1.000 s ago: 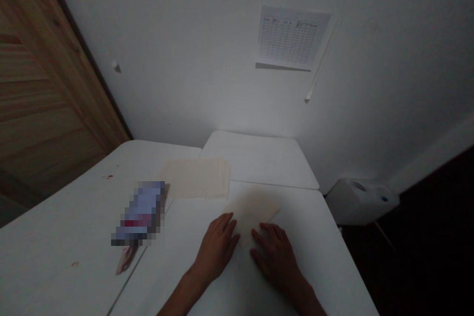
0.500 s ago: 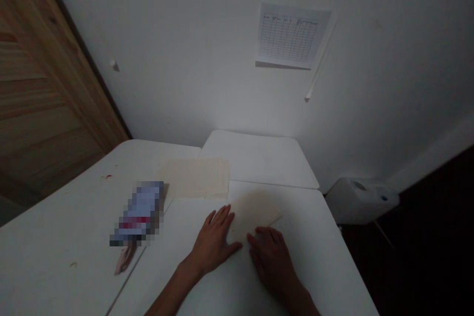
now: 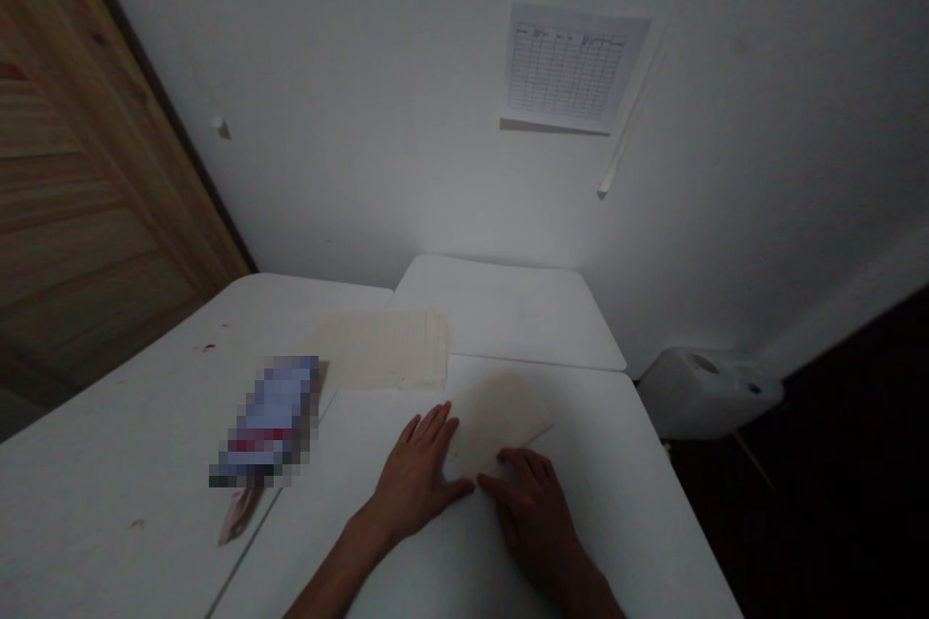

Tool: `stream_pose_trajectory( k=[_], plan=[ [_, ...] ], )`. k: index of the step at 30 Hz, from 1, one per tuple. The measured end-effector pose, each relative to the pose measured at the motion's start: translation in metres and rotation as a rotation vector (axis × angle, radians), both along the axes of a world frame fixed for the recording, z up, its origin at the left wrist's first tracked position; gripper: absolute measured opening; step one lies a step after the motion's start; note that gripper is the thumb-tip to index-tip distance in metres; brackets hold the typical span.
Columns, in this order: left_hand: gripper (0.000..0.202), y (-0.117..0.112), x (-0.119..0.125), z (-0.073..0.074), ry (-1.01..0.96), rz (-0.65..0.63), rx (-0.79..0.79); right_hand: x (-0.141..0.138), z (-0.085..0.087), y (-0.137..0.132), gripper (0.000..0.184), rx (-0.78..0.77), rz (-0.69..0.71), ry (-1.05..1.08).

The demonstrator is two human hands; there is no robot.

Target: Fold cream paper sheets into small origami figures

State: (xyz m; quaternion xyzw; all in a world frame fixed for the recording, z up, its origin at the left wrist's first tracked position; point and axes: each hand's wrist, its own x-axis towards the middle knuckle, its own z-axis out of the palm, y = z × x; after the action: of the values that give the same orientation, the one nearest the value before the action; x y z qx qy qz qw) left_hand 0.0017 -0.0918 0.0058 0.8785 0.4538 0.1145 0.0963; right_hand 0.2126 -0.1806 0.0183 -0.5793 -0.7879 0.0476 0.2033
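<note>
Tabletop (image 3: 428,585), white and seamed, set against a pale wall (image 3: 326,116). Beyond its right edge, a white container (image 3: 674,411) with a round opening on top; contents not visible. Toward the far side, left of centre, a fanned stack of pale sheets (image 3: 381,348), flat, long axis running left to right. Nearer and farther left, a pixelated object (image 3: 268,411) of unreadable identity. Left hand (image 3: 412,476) palm down, fingers extended, thumb held out toward the right hand (image 3: 535,508). Right hand with fingers bent; pinching or merely pressing, impossible to tell. Just beyond and between the two hands, a single thin sheet (image 3: 500,409), flat, near edge slanting away to the right; long axis uncertain for want of clear far edges. Left fingertips beside its left border; right fingertips apparently over its near edge, hence right seemingly the nearer.
</note>
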Motion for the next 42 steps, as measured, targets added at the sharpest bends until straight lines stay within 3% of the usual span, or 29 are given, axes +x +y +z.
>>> stream_pose_trajectory(
  k=[11, 22, 33, 37, 40, 42],
  plan=[
    [0.079, -0.001, 0.0, 0.006, 0.021, 0.004, -0.037, 0.026, -0.006, 0.004, 0.04, 0.058, -0.162, -0.029],
    [0.079, -0.001, 0.0, 0.002, 0.004, 0.013, -0.031, 0.06, -0.013, 0.016, 0.033, 0.082, -0.269, -0.109],
    [0.077, -0.001, -0.001, 0.0, -0.035, -0.001, -0.023, 0.076, -0.021, 0.024, 0.03, 0.174, -0.33, -0.155],
    [0.077, 0.0, -0.001, -0.003, -0.054, -0.004, -0.015, 0.065, -0.015, 0.02, 0.038, 0.208, -0.154, -0.103],
    [0.077, 0.0, -0.001, -0.004, -0.054, -0.002, -0.008, 0.044, -0.001, 0.01, 0.046, 0.087, 0.137, -0.086],
    [0.077, 0.0, -0.001, -0.004, -0.055, -0.004, -0.011, 0.029, 0.007, 0.004, 0.049, 0.011, 0.245, -0.058]
  ],
)
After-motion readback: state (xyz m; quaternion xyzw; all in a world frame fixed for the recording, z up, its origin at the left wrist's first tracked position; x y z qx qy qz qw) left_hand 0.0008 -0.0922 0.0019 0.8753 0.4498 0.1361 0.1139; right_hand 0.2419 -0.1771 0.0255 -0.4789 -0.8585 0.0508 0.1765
